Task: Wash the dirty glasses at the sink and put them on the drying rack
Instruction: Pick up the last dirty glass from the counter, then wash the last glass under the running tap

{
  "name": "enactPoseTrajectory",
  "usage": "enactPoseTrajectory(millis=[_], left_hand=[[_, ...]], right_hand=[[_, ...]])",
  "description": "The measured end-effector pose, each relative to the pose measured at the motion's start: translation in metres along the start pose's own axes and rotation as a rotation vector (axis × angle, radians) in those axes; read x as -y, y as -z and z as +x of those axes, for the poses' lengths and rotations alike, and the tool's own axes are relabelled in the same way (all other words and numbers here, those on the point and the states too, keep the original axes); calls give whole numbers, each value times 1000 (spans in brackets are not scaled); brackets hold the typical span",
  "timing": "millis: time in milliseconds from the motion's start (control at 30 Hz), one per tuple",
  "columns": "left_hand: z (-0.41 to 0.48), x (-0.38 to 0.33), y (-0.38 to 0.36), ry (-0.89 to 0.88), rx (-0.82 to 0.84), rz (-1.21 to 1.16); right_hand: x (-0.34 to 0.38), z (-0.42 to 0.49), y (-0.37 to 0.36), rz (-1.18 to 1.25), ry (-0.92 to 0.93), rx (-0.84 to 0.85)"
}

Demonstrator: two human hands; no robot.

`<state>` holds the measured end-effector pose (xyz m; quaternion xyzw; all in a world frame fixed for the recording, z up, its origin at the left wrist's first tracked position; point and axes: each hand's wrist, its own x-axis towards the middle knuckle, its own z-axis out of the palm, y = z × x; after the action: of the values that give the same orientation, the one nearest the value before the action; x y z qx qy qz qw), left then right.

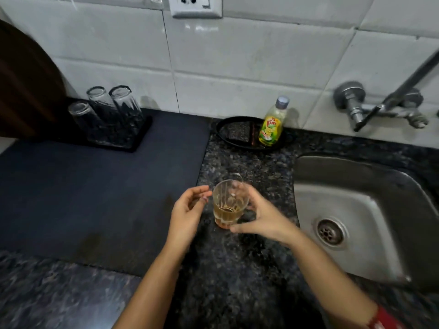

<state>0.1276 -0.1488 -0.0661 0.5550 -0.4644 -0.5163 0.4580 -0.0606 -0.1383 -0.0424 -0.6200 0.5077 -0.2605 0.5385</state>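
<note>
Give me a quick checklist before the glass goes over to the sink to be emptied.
1. Grip: right hand holds the glass, fingers curled round it: ok.
2. Left hand free beside the glass, holding nothing: ok.
3. Glass upright, amber liquid at the bottom: ok.
4. Sink basin has room, drain uncovered: ok.
5. Tap running: cannot tell.
6. Drying rack already holds three upturned glasses; free slot: cannot tell.

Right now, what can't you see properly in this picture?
- Tap: head view, spout cut off by the right edge.
- Sink: right side runs past the frame.
- Second glass: mostly hidden behind the held glass.
- Upturned glasses: too blurred to judge cleanliness.
</note>
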Motion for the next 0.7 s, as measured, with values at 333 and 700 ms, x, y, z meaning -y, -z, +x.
enactPoseTrajectory(millis=[333,700], left_hand=[[1,-10,-25,-41,-36,62],[-37,-27,-194,-31,112,19]], right_hand=[[-22,1,-20,292,63,-507],[-81,-109,141,384,-63,-692]])
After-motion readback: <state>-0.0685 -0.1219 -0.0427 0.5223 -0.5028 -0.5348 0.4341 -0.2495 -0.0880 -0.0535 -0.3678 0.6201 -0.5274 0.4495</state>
